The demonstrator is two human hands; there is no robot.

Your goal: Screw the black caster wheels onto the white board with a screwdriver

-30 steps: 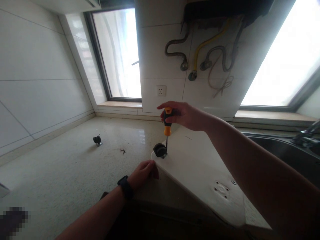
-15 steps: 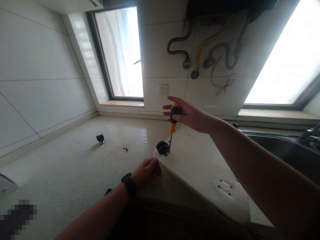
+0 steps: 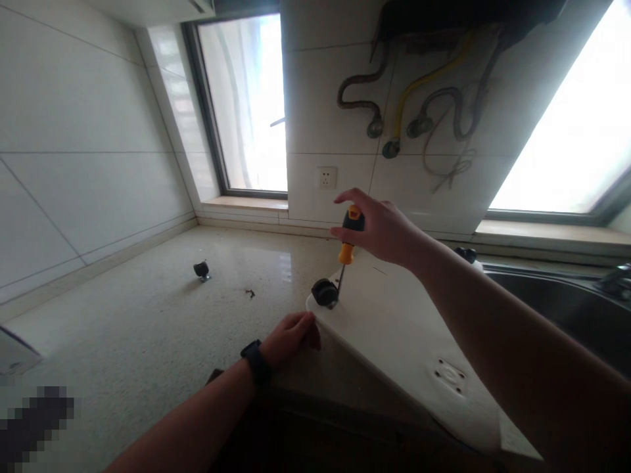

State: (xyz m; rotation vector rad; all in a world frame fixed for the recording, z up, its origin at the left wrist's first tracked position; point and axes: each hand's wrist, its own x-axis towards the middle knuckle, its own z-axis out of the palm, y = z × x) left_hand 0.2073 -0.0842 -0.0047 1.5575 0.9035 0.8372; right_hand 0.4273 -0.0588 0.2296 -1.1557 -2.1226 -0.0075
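Observation:
A white panel point(image 3: 389, 322) lies on the counter, with a black caster wheel point(image 3: 324, 292) standing at its left corner. My right hand point(image 3: 367, 223) holds a screwdriver point(image 3: 346, 253) by its orange and black handle, thumb and forefinger on either side. The shaft points down beside the caster, its tip at the metal base plate. At that same corner, my left hand point(image 3: 292, 334), with a dark watch on the wrist, is closed at the panel's edge; its fingertips are partly hidden. Nearer me on the panel is a bare square mount point(image 3: 449, 376) with screw holes.
Left on the counter point(image 3: 162, 328) are a loose caster point(image 3: 201, 269) and a few small dark screws point(image 3: 250, 293). A sink point(image 3: 542, 305) lies to the right. Hoses point(image 3: 359, 102) and a socket point(image 3: 326, 177) are on the back wall.
My right hand has turned a little around the screwdriver handle, its fingers shifting. The tip stays by the caster. My left hand keeps its place; the view has shifted slightly.

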